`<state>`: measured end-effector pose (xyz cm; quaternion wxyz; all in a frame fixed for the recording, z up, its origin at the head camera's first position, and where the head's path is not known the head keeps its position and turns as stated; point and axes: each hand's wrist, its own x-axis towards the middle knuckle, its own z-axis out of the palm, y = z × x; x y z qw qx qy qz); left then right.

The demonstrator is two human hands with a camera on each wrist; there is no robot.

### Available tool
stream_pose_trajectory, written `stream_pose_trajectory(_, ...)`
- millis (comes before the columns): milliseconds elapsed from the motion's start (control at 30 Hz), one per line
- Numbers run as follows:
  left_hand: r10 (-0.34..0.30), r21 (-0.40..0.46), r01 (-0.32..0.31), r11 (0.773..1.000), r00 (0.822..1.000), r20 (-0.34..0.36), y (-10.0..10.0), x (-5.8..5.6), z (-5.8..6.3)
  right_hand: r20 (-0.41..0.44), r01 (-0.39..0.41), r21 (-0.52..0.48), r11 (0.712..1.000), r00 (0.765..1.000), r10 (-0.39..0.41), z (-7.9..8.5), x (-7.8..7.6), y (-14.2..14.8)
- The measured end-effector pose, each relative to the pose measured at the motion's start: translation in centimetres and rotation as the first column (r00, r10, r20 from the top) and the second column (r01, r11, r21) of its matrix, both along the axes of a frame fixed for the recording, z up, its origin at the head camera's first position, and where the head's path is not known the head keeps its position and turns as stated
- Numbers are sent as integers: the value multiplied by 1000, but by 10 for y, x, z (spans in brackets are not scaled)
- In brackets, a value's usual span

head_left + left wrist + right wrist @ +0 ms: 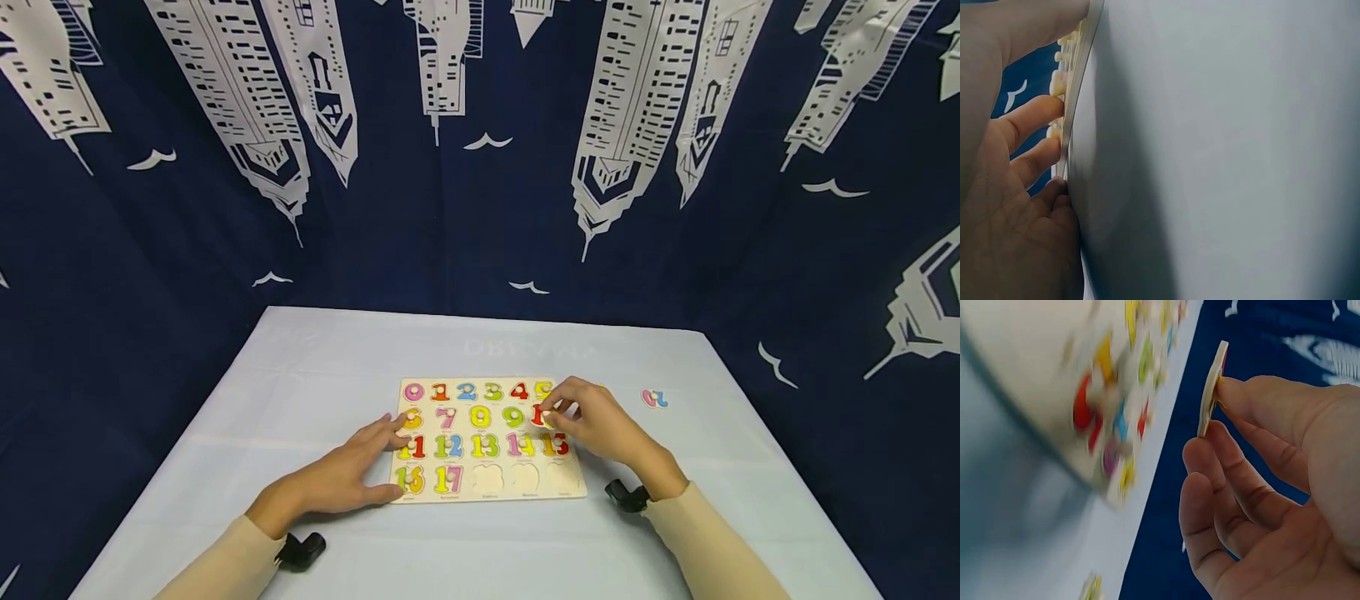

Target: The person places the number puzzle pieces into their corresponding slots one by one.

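Note:
A wooden number puzzle board [465, 500] lies on the white table with coloured number pieces in rows. My left hand [337, 471] rests at the board's left edge, fingers spread, fingertips touching its left side. In the left wrist view those fingers [1032, 119] lie along the board's thin edge. Over the board's right side, my right hand [600, 421] pinches a number piece with red on its face. Seen nearly edge-on in the right wrist view, the number piece [1211, 390] is between thumb and fingers, apart from the board. Its full number cannot be read.
A loose pink and blue number piece [654, 399] lies right of the board. Another loose yellowish piece [1091, 587] is partly in view. Shallow outlined recesses [525, 478] show in the board's bottom row. A dark blue patterned cloth [450, 208] hangs behind the table.

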<state>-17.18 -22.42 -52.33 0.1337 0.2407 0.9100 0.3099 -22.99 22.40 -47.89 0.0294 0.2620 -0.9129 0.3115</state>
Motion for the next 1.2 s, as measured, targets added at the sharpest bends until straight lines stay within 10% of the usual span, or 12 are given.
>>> stream_pose_trajectory(533, 10, 18, -10, 1000, 1000, 20, 1, -1, 1, 98, -273, 69, 960, 959, 266, -15, 41, -60)
stream_pose_trajectory(1200, 6, 22, -6, 1000, 1000, 19, 1, -1, 0, 43, -217, 126, 968, 976, 213, -25, 49, -79)
